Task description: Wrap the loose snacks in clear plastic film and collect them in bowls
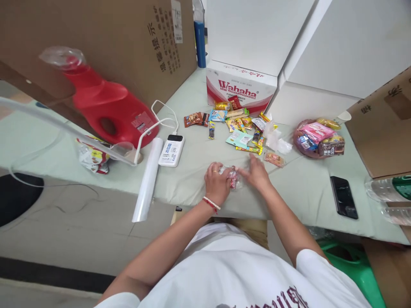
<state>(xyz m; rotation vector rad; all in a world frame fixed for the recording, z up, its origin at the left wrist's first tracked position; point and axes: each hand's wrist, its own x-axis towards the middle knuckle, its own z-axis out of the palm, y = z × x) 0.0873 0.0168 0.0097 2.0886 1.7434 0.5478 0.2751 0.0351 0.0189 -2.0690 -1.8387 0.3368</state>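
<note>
1. While the small clear packet (231, 177) is pinned on the bench (302, 188) edge, it's pinched by the left hand (216, 183).
2. It's steadied by the right hand (257, 174), fingers pressed together on its far end.
3. Loose snacks (237, 124) are left scattered just behind, within reach.

Pale green table (192, 179) with scattered snack packets (239, 124), power bank (171, 150), black phone (343, 197), Wahaha box (240, 87), red jug (105, 105).
</note>
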